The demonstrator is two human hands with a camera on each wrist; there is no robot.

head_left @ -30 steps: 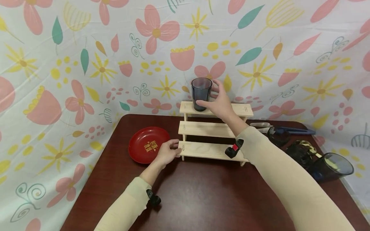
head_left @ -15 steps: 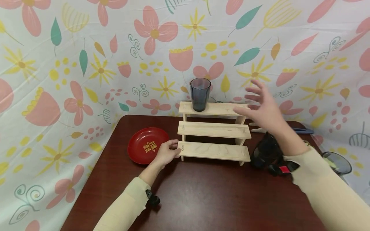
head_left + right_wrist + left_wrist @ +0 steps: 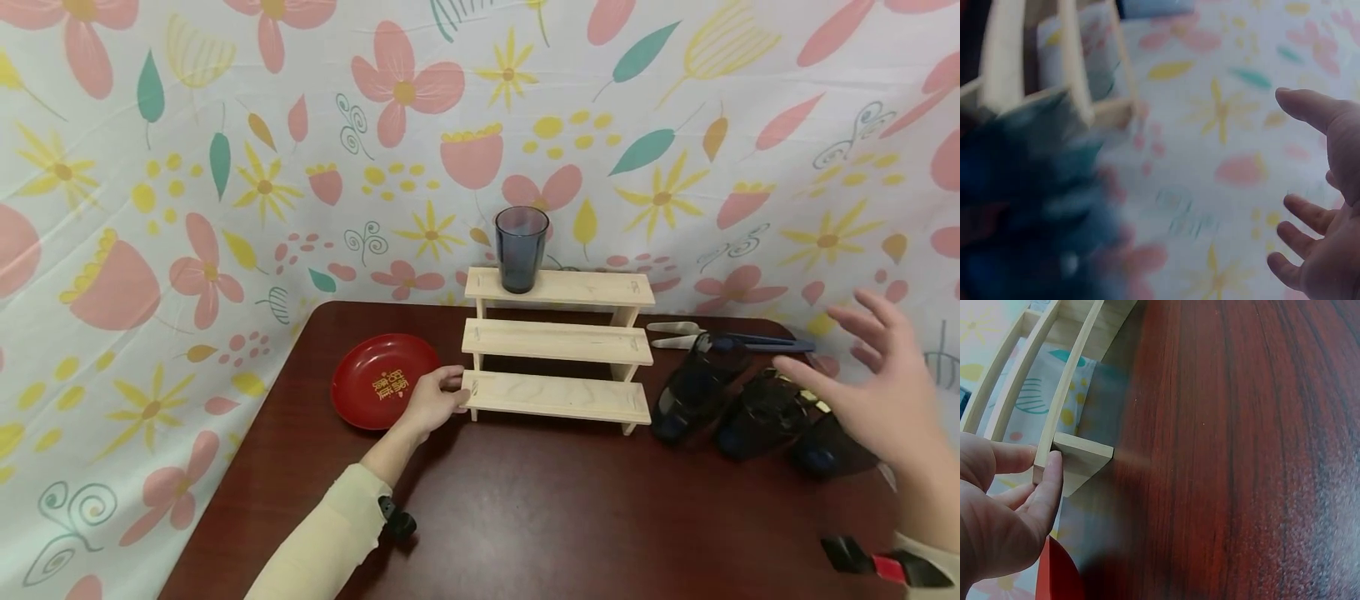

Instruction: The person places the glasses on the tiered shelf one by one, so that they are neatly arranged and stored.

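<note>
The left hand [image 3: 431, 402] is pinching the wooden rack [image 3: 555, 395] at its left end, while the right hand [image 3: 885, 387], fingers spread, is hovering nearest the rightmost dark cup [image 3: 828, 450].

The brown bench [image 3: 517, 517] across the lower frame carries a red plate [image 3: 358, 379] left of centre, a wooden rack [image 3: 555, 339] mid-frame, dark glasses [image 3: 686, 398] at right.

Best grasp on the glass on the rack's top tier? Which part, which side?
Grip the glass at mid-wall, likely best from the right. It stands upright near the left end of the top tier, with bare wood to its right; its walls widen upward, which should help against slipping. The right hand is empty on that side; the left hand grips the bottom tier.
</note>
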